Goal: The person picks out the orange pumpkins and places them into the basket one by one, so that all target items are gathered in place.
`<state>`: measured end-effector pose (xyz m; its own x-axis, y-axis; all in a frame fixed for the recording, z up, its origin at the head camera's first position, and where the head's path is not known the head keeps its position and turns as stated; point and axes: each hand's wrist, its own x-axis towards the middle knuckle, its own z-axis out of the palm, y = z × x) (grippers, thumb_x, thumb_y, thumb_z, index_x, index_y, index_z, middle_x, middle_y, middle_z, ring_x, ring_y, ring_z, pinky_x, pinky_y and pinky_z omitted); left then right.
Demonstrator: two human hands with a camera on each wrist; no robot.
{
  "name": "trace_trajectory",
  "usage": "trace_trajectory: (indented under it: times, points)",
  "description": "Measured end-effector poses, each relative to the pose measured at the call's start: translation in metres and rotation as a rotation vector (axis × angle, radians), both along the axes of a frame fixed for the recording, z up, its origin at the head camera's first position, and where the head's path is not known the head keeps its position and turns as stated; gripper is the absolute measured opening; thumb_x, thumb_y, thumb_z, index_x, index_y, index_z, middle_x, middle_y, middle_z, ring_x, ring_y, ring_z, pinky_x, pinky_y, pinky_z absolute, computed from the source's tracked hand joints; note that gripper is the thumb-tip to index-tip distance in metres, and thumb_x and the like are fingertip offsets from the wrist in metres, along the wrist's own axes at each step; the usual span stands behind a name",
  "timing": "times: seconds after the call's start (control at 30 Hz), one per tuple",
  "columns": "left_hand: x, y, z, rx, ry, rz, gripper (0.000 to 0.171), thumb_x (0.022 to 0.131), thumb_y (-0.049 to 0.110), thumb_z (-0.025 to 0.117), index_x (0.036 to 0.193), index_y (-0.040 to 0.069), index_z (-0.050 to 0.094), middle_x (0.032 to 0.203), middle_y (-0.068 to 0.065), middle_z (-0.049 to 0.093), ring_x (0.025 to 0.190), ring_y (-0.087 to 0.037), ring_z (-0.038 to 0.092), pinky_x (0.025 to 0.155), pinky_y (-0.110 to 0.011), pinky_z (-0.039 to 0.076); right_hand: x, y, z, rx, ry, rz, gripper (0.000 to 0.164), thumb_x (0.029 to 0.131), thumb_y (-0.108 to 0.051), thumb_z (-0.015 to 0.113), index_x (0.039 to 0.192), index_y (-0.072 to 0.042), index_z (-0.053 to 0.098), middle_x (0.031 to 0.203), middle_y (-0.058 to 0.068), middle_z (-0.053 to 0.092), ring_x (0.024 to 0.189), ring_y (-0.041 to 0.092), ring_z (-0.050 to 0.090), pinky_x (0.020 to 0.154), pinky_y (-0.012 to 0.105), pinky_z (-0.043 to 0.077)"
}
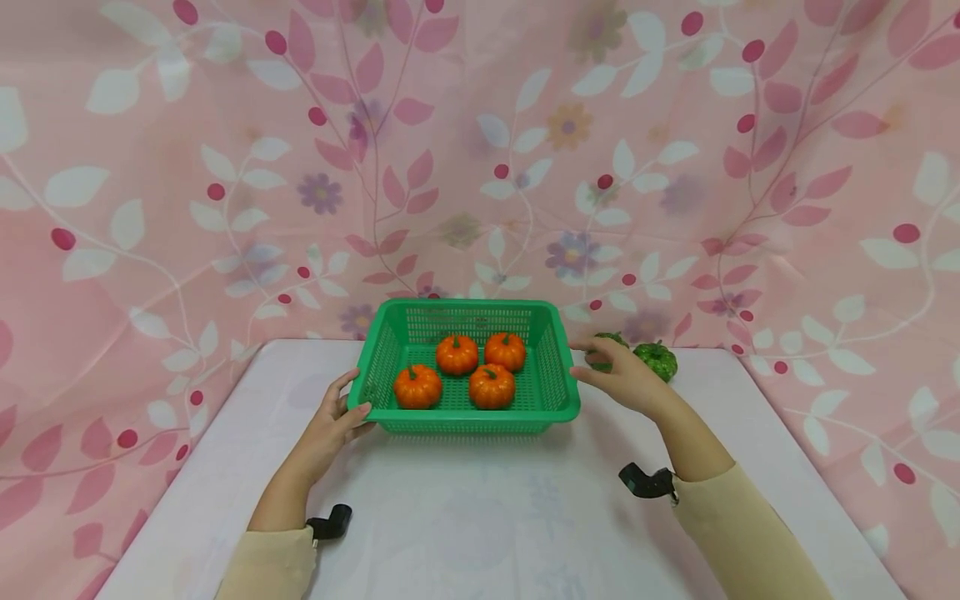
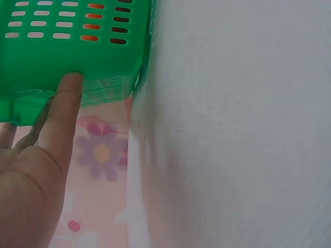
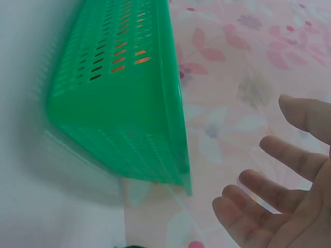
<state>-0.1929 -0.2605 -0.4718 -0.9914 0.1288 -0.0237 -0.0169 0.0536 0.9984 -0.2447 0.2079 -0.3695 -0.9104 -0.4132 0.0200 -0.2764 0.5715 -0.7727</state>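
A green plastic basket (image 1: 465, 416) with slotted walls stands on the table, holding several small orange pumpkins (image 1: 492, 387). My left hand (image 1: 327, 433) is at its front left corner, thumb on the rim and fingers against the outer side. In the left wrist view, a fingertip (image 2: 71, 80) presses the wall below the rim. Beyond the opposite side, my right hand (image 1: 626, 375) has its fingers spread and holds nothing. The right wrist view shows those fingers (image 3: 279, 194) apart from the basket wall (image 3: 119, 108).
A green pumpkin (image 1: 656, 361) sits at the back right of the white-covered table (image 1: 465, 517). Another green pumpkin (image 1: 600, 364) is partly hidden behind my right hand. Pink floral cloth (image 1: 480, 167) hangs directly behind the table.
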Motion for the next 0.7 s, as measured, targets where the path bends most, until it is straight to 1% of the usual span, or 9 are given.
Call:
trace_trajectory:
  times: [0.17,0.33,0.4,0.57,0.7]
  points:
    - [0.0,0.001,0.001,-0.007,-0.006,0.002,0.072,0.105,0.016,0.053,0.161,0.02,0.007,0.151,-0.027,0.034,0.11,-0.005,0.06,0.109,-0.055,0.039,0.005,0.01,-0.004,-0.008,0.014,0.01,0.055,0.1,-0.037,0.063,0.147,-0.011,0.048,0.15,0.016,0.042,0.134,0.042,0.043,0.103,0.061,0.045]
    - [0.001,0.001,0.003,-0.008,-0.008,0.004,0.073,0.106,0.017,0.053,0.161,0.021,0.006,0.152,-0.027,0.032,0.11,-0.005,0.059,0.109,-0.056,0.039,0.008,0.019,-0.007,-0.02,0.006,0.015,0.055,0.1,-0.038,0.063,0.146,-0.011,0.048,0.148,0.015,0.046,0.134,0.04,0.045,0.105,0.059,0.044]
    - [0.001,0.001,0.003,-0.007,-0.007,0.005,0.073,0.106,0.018,0.053,0.161,0.021,0.006,0.152,-0.027,0.032,0.11,-0.006,0.059,0.109,-0.055,0.04,0.01,0.023,-0.008,-0.022,0.006,0.018,0.056,0.099,-0.039,0.063,0.145,-0.009,0.049,0.147,0.015,0.047,0.134,0.039,0.046,0.106,0.059,0.043]
    - [0.0,0.0,0.002,-0.002,-0.01,0.007,0.073,0.105,0.017,0.053,0.161,0.021,0.006,0.152,-0.026,0.032,0.11,-0.006,0.059,0.109,-0.056,0.039,0.015,0.029,-0.011,-0.013,0.036,0.033,0.056,0.099,-0.035,0.064,0.143,-0.003,0.05,0.142,0.015,0.053,0.13,0.04,0.049,0.106,0.059,0.042]
    - [0.001,0.001,0.001,-0.003,-0.006,0.004,0.073,0.106,0.017,0.053,0.161,0.02,0.006,0.152,-0.027,0.033,0.11,-0.005,0.059,0.109,-0.057,0.039,0.019,0.033,-0.014,-0.015,0.045,0.031,0.053,0.1,-0.032,0.064,0.141,-0.002,0.052,0.139,0.014,0.055,0.128,0.04,0.051,0.105,0.06,0.043]
